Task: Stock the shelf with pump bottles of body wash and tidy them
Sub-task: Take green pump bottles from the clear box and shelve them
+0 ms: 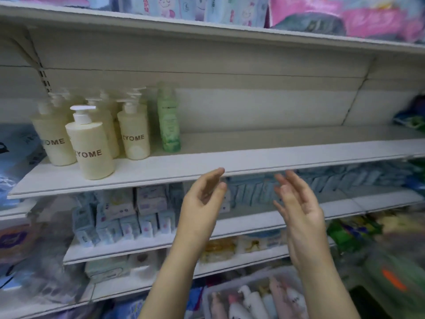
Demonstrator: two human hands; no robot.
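Several cream pump bottles (92, 143) marked "YOME" stand in a cluster at the left end of the white shelf (253, 157). One of them sits forward of the others, near the shelf's front edge. A slim green bottle (169, 118) stands just right of the cluster. My left hand (202, 203) and my right hand (296, 208) are raised below the shelf's front edge, palms facing each other, fingers apart, holding nothing. A clear bin (253, 298) at the bottom holds several more pump bottles, white and pink.
The shelf's right part is bare up to some blue-green packs (411, 116) at the far right. Boxed goods (119, 215) fill the shelves below. Pink and blue packages (322, 14) sit on the shelf above. Green bags (351, 233) lie at lower right.
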